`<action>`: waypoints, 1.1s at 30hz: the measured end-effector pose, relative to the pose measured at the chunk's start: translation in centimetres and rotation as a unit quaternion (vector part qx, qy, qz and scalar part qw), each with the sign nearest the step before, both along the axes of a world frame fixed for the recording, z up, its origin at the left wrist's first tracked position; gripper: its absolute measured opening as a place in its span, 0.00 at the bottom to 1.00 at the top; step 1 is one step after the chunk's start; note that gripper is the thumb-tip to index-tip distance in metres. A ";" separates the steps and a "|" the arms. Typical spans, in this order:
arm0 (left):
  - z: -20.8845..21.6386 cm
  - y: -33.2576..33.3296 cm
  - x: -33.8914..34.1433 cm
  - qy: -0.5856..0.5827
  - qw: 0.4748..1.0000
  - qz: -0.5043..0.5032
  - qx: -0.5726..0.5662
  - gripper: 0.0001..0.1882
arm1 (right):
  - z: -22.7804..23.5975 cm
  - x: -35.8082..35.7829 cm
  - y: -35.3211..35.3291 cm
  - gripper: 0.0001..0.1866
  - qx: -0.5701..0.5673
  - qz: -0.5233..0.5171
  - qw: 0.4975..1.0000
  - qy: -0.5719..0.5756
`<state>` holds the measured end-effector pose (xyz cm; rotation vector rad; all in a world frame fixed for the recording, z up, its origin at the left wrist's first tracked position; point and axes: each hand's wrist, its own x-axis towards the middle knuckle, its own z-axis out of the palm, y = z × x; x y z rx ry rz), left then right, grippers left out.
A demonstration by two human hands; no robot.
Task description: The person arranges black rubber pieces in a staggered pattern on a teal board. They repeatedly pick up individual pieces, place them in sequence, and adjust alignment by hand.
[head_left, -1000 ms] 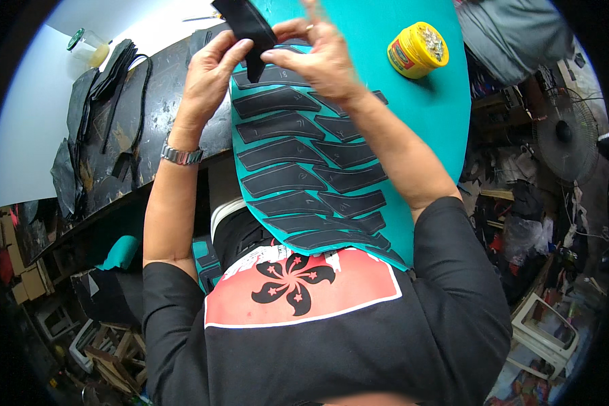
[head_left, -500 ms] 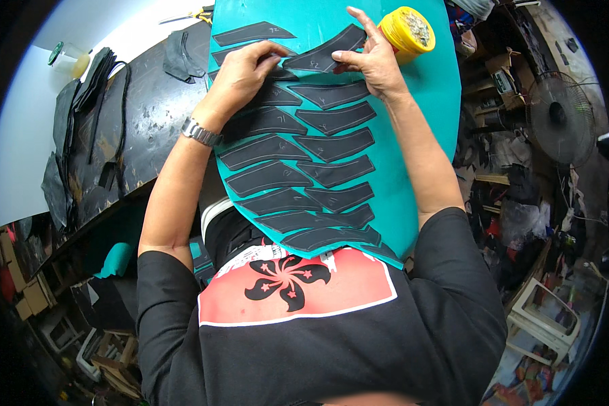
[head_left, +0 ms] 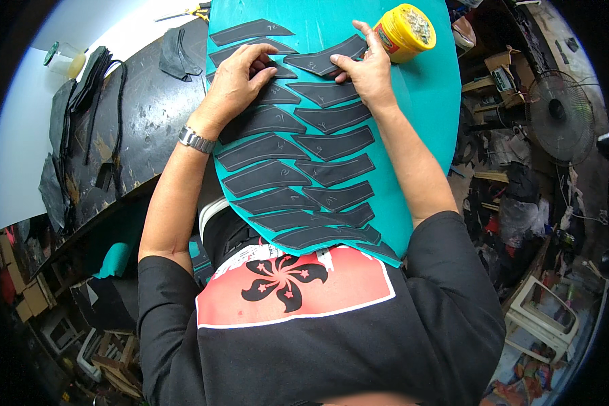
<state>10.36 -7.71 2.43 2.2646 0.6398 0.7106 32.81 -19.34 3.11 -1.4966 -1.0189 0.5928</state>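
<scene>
A teal board [head_left: 423,101] lies in front of me, its near end against my black shirt. Several dark grey curved cut pieces [head_left: 264,177] lie on it in two slanted columns. My left hand [head_left: 240,81] rests flat on the pieces near the top of the left column. With its fingertips, my right hand [head_left: 362,64] presses one dark piece [head_left: 321,61] down near the top of the right column. A yellow open can [head_left: 404,30] stands just right of my right hand.
A black worn workbench [head_left: 145,128] lies left of the board, with dark straps [head_left: 81,101] and scraps on it. A small glass jar [head_left: 64,59] stands at far left. A floor fan [head_left: 555,108] and cluttered boxes are on the right.
My hands have laid a dark piece onto the top of the right column and now press there. The view has shifted so the board and can sit lower in the picture.
</scene>
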 end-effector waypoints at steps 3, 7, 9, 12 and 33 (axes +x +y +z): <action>0.1 -0.6 0.0 0.013 0.998 -0.026 0.053 0.25 | 0.0 -0.3 -0.2 0.40 -0.002 -0.007 1.000 -0.017; 0.2 -1.6 0.1 0.092 0.974 -0.045 0.202 0.31 | 0.1 -0.6 -0.1 0.38 0.002 -0.006 1.000 -0.019; 0.3 -1.8 0.1 0.136 0.962 -0.067 0.228 0.33 | 0.2 -0.4 -0.2 0.37 -0.007 -0.009 0.999 -0.035; 0.4 -2.0 0.2 0.185 0.947 -0.078 0.250 0.32 | 0.3 0.4 -0.5 0.36 -0.040 -0.022 0.996 -0.070; 2.3 -2.3 2.0 0.254 0.922 -0.107 0.271 0.43 | 0.3 1.7 -0.5 0.42 -0.165 -0.067 0.944 -0.278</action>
